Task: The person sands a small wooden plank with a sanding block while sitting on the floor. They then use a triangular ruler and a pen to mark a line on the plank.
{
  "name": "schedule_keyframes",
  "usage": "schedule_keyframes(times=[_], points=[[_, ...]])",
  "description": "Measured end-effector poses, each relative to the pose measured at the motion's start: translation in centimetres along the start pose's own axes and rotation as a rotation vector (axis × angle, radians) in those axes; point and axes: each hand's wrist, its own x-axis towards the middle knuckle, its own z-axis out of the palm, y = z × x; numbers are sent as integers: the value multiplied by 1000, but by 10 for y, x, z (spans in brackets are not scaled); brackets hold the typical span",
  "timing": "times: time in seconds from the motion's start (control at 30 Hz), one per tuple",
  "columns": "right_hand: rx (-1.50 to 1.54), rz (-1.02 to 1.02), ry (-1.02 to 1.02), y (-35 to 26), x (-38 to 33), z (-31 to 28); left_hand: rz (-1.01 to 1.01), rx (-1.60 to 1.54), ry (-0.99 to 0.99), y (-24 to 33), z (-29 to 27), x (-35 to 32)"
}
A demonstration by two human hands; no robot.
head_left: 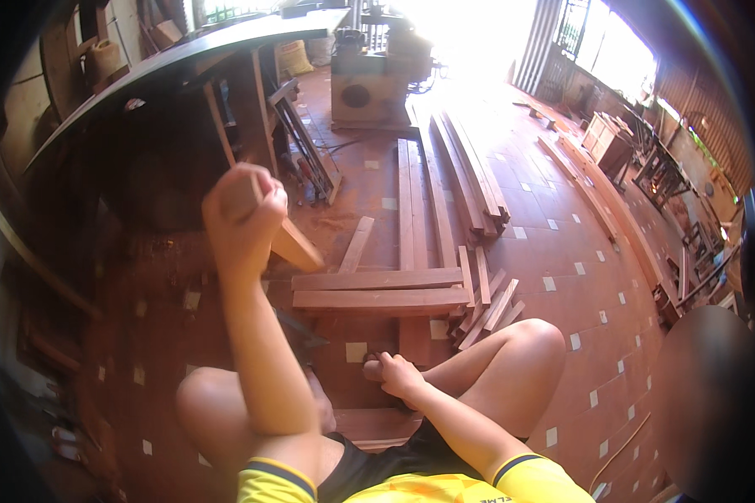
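Observation:
My left hand (247,210) is raised over the floor on the left, fingers wrapped round a wooden block (297,248). One end of the block shows at the fist, and the rest slants down to the right. Low between my bent knees, my right hand (401,377) is closed on a brown, rounded thing whose kind I cannot make out. Just beyond that hand, two wooden bars (382,299) lie crosswise, side by side. A wider board (414,339) runs from under them toward me.
Long timber beams (470,180) stretch away ahead, with several short offcuts (491,310) to their near right. A dark-sided table (168,67) stands at left, a machine (369,84) at the back. More long beams (604,189) lie at right on the tiled floor (554,285).

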Motion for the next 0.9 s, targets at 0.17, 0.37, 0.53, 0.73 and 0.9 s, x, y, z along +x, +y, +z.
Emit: schedule_keyframes(times=[0.17,0.37,0.53,0.73,0.9], points=[[188,-2,99,-51,-66,-88,-169,631,-350,-11,10,58],[447,-506,822,-42,-140,-203,-375,969,-395,-92,-137,64],[596,47,1091,64,-139,-232,-722,1285,-552,-215,-208,-64],[583,854,538,212,-100,-102,-1048,1243,-699,-319,-243,-229],[1162,1048,364,259,-71,19,-894,1203,-701,-351,-305,-241]])
